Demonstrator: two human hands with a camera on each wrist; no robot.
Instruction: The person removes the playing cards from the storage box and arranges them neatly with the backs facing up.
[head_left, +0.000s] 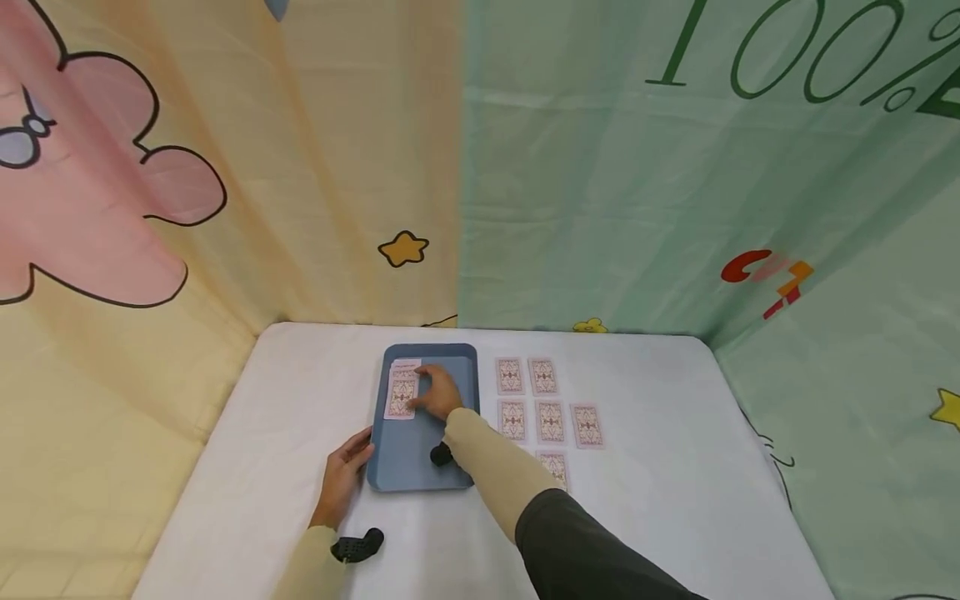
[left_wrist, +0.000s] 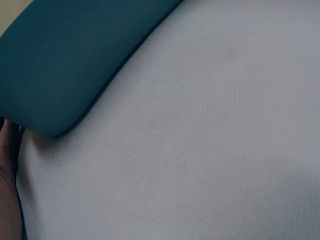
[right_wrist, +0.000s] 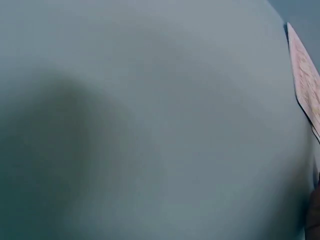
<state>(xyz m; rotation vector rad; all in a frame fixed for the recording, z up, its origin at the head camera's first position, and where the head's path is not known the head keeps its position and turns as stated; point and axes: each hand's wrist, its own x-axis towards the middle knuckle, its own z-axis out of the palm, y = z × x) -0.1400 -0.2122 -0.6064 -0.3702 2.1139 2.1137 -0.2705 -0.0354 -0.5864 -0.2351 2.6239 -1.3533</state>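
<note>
A blue-grey tray (head_left: pixel 397 467) lies on the table, with red-patterned playing cards (head_left: pixel 401 398) overlapping face down in its upper left part. My right hand (head_left: pixel 438 392) reaches over the tray and holds the top playing card by its right side, thumb and finger apart along that edge. In the right wrist view a card (right_wrist: pixel 306 82) shows at the right border, above the tray floor (right_wrist: pixel 175 100). My left hand (head_left: pixel 345 475) touches the tray's lower left edge with extended fingers. The left wrist view shows the tray corner (left_wrist: pixel 55 100) hiding the fingertips.
Several face-down cards (head_left: pixel 550 422) lie in loose rows on the white table (head_left: pixel 660 500), right of the tray. My right forearm (head_left: pixel 502 467) partly covers the lowest card (head_left: pixel 553 468). Printed curtains (head_left: pixel 570 208) hang behind and beside the table.
</note>
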